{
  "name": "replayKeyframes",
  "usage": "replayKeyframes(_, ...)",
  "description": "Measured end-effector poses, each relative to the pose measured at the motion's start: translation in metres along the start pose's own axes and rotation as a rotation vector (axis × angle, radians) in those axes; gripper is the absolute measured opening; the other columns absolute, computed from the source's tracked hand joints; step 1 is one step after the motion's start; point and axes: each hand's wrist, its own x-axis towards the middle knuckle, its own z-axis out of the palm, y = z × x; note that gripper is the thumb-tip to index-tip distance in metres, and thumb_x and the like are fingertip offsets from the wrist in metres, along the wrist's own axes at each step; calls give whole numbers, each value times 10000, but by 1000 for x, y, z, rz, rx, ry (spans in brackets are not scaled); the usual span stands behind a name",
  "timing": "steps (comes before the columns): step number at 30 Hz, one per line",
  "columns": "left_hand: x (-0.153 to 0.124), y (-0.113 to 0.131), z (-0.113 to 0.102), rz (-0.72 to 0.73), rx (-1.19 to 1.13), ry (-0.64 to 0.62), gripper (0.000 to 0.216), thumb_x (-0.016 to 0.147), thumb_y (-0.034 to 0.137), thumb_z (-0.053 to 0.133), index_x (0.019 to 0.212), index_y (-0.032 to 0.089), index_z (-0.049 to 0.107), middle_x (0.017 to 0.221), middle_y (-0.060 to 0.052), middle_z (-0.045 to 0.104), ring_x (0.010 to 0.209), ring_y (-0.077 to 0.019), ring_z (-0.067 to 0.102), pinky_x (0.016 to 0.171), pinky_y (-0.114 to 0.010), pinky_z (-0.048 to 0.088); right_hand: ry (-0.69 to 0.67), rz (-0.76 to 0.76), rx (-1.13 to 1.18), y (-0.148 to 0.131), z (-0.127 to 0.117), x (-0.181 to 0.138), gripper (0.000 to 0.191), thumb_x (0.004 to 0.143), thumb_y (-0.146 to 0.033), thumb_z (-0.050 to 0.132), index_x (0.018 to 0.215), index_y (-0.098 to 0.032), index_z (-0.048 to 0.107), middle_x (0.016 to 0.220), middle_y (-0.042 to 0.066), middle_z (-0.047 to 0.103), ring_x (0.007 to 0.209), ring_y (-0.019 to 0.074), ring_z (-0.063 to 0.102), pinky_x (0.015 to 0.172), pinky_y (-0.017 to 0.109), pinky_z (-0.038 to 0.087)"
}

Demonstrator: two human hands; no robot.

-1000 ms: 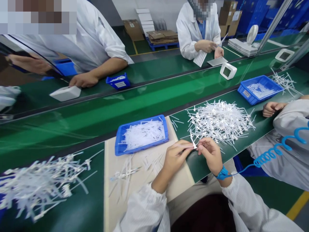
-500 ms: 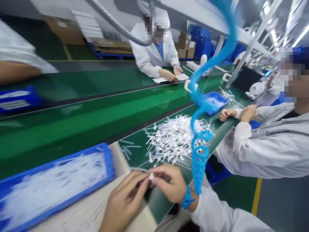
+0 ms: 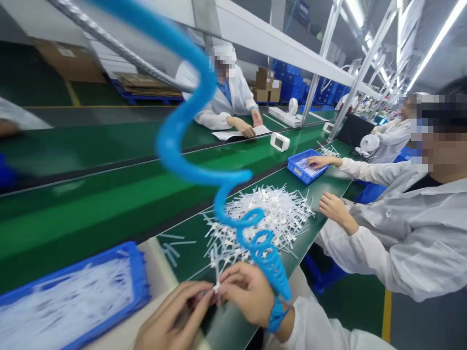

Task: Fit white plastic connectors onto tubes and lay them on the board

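My left hand and my right hand meet at the front edge of the green bench, their fingertips pinched on a small white plastic piece. A thin pale strip stands up from it between the fingers. Part of the piece is hidden by my fingers. Around my right wrist is a blue wrist strap joined to a coiled blue cord. Just beyond my hands lies a heap of white pieces with thin strips.
At left, a blue tray of translucent strips sits on a pale board. Several loose strips lie by it. A co-worker's hand reaches into another blue tray at right. Across the green conveyor another person handles paper.
The view has shifted, and the coiled cord now crosses further left. A thin strip now shows upright between my fingertips. The co-worker at right has moved one hand into the blue tray.
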Motion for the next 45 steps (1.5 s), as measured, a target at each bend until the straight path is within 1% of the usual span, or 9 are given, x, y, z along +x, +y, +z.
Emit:
replayKeyframes(6,-5,11,3,-82,-47,-10,138,1030,273,660,986,217,779,878,-45,780,783,-193,751,718,-268,617,-27,-39,-94,-14,-4,-10,435,930,-615,827,1056,-198,822,827,36,795,744,193,748,770,329,640)
replayKeyframes(9,-9,10,4,-152,-43,7,124,1021,255,676,964,203,772,897,-59,782,817,-201,749,756,-292,616,-69,-58,-97,-13,-8,-11,431,1004,-583,754,1225,-215,794,921,56,817,801,214,774,804,361,657)
replayKeyframes(12,-11,9,3,-178,-68,26,126,1026,262,681,951,203,763,901,-59,779,831,-201,748,766,-293,609,-77,-175,-189,-13,-8,-13,416,1042,-523,728,1352,-247,765,1040,75,805,886,219,770,846,361,655)
replayKeyframes(15,-13,8,4,-179,-125,37,121,1025,273,693,957,208,768,892,-50,775,820,-194,743,764,-289,602,-97,-303,-341,-16,-7,-14,344,1066,-489,701,1305,-267,812,1151,100,767,955,221,752,832,339,653)
replayKeyframes(20,-16,4,5,-233,-207,36,115,1013,286,725,947,206,775,908,-55,772,840,-201,741,780,-301,600,-156,-384,-432,-22,-5,-16,325,1091,-438,679,1340,-275,808,1102,92,790,916,214,765,837,337,657)
replayKeyframes(28,-17,4,5,-377,-363,-39,197,1020,369,732,931,198,774,879,-46,738,811,-182,706,749,-283,580,-115,-454,-458,-26,-4,-18,264,1109,-374,659,1268,-277,846,993,58,854,782,189,791,862,330,661)
replayKeyframes(32,-19,2,5,-452,-391,-62,297,999,465,759,887,190,764,861,-55,738,784,-185,697,739,-304,582,-122,-415,-508,-31,-2,-19,278,1112,-386,631,1247,-295,857,927,53,846,795,216,795,832,354,665)
replayKeyframes(39,-23,-1,15,-469,-423,-25,416,955,584,786,823,192,745,844,-78,750,777,-204,713,732,-335,588,-84,-284,-552,-24,-12,-21,297,1064,-443,669,1218,-288,869,1089,90,860,796,252,788,863,424,680)
replayKeyframes(45,-10,16,1,-366,-202,15,317,1027,480,731,912,195,809,920,-98,800,884,-236,749,843,-373,601,-130,-210,-433,-11,-21,-14,451,1031,-491,708,1402,-245,781,1084,116,852,917,315,807,863,444,688)
